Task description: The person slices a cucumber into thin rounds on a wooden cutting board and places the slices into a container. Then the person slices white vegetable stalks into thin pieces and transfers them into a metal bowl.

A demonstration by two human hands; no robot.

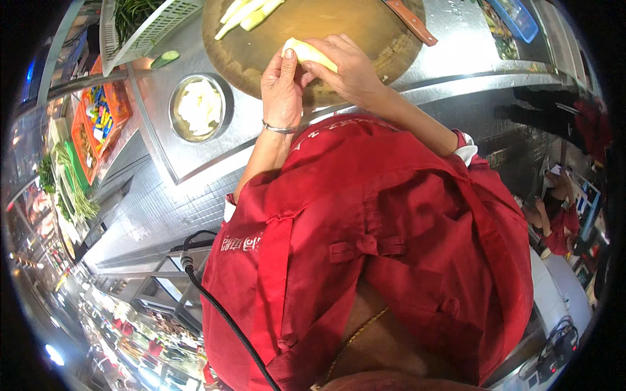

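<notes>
Both hands hold one pale yellow-green piece of peeled vegetable [308, 53] over the near part of a round wooden chopping block [337, 24]. My left hand [282, 90] grips its left end, with the thumb pressed on top. My right hand [349, 71] wraps around the right end, and the fingers hide part of it. Several long peeled vegetable strips [249, 13] lie at the block's far left. At its right rim rests a knife with a brown wooden handle [412, 22]; its blade is mostly out of view. A metal bowl [224, 105] of pale cut pieces [199, 106] stands left of the block.
A white perforated basket [151, 36] with long green vegetables stands at the upper left, a cut green vegetable piece [166, 58] beside it. Orange bins [115, 107] are further left. A blue tray [516, 19] sits at the upper right. Another person [560, 220] is at the far right.
</notes>
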